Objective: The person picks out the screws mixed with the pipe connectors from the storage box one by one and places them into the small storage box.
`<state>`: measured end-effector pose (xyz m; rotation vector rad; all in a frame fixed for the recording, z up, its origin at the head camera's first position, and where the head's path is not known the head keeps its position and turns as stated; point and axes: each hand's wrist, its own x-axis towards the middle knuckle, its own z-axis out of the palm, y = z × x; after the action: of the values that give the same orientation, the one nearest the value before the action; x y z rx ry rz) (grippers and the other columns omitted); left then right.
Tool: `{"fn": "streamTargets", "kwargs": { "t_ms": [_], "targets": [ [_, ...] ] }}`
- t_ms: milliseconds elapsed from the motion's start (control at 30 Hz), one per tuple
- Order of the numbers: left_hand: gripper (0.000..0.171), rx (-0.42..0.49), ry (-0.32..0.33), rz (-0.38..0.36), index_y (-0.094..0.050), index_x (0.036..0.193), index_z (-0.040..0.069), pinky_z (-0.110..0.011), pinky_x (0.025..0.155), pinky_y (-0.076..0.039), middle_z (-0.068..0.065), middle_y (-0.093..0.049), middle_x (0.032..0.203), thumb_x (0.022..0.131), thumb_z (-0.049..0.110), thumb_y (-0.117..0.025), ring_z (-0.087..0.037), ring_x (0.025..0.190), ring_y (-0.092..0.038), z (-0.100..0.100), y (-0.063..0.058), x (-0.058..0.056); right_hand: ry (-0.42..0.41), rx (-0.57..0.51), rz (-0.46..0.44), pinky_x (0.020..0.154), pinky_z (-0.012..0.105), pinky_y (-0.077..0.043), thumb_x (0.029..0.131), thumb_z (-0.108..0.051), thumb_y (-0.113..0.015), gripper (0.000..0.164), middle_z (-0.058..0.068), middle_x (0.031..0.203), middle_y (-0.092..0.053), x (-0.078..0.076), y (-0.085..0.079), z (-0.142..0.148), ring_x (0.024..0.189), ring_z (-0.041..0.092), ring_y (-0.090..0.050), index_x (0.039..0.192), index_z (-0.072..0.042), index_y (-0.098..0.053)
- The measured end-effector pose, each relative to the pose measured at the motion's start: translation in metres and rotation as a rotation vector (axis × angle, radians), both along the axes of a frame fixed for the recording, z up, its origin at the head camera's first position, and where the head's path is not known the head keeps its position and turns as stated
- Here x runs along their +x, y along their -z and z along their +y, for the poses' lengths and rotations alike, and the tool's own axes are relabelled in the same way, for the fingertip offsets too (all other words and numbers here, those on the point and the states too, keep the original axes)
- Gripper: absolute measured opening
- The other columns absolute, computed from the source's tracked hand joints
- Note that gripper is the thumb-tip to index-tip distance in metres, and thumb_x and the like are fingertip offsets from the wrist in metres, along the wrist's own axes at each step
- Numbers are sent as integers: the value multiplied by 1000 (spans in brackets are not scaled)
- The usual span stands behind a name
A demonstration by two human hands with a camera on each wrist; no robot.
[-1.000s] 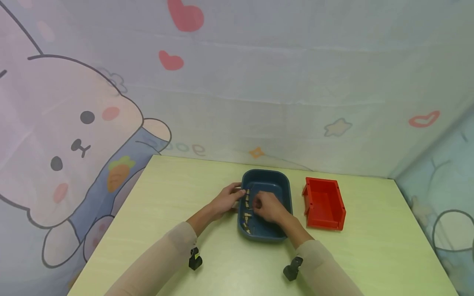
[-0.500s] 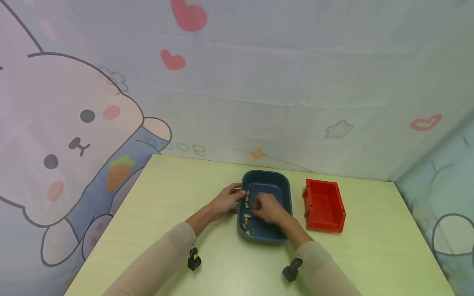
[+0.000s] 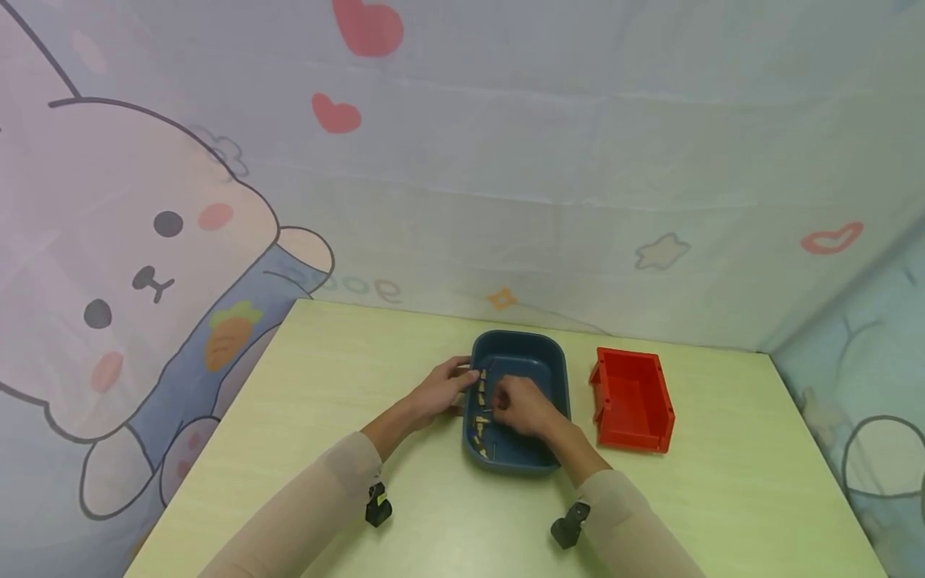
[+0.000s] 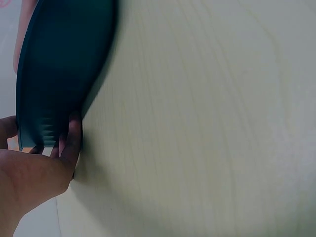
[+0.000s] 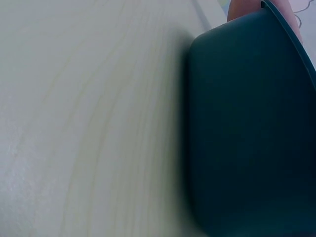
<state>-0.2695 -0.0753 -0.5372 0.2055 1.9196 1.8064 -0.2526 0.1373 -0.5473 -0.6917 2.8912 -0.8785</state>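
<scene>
In the head view a dark blue plastic tray (image 3: 520,464) lies on the table. My left hand (image 3: 438,391) grips its left rim, thumb over the edge; in the left wrist view that hand's fingers (image 4: 73,140) spread along the tray's outer wall. My right hand (image 3: 522,404) is down inside the tray, fingers curled. At its fingertips shows a small slim metal piece (image 3: 486,411), which it seems to pinch; its kind is too small to tell. Several small brass fittings (image 3: 482,425) line the tray's left side. The right wrist view shows the tray's outside, with the right hand's fingers hidden.
A red open-front parts bin (image 3: 632,401) stands right of the tray. One thin pin-like piece (image 3: 495,450) lies near the tray's front end. The pale wood-grain table (image 3: 347,353) ends at the back against a printed cloth (image 3: 462,241).
Both hands stay almost where they were. The right hand's fingers shift only slightly over the tray, with the slim piece at their tips turning a little.
</scene>
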Motion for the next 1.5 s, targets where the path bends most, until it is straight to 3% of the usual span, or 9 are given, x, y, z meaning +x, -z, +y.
{"fn": "streamTargets", "kwargs": {
  "t_ms": [1000,1500],
  "targets": [
    [56,-5,-3,-19,-39,162,10,-47,95,-60,-21,-45,159,113,30,-55,-39,141,-52,3,0,0,-52,21,73,72,34,-52,81,-2,-79,14,-2,81,-58,5,0,1,76,16,-57,83,-9,-66],
    [56,-21,-20,-15,-41,161,8,-46,95,-59,-20,-46,159,112,31,-55,-38,140,-52,1,0,1,-92,60,64,71,34,-52,85,-4,-77,11,-2,82,-59,3,-2,0,76,16,-57,84,-8,-67]
  ]
}}
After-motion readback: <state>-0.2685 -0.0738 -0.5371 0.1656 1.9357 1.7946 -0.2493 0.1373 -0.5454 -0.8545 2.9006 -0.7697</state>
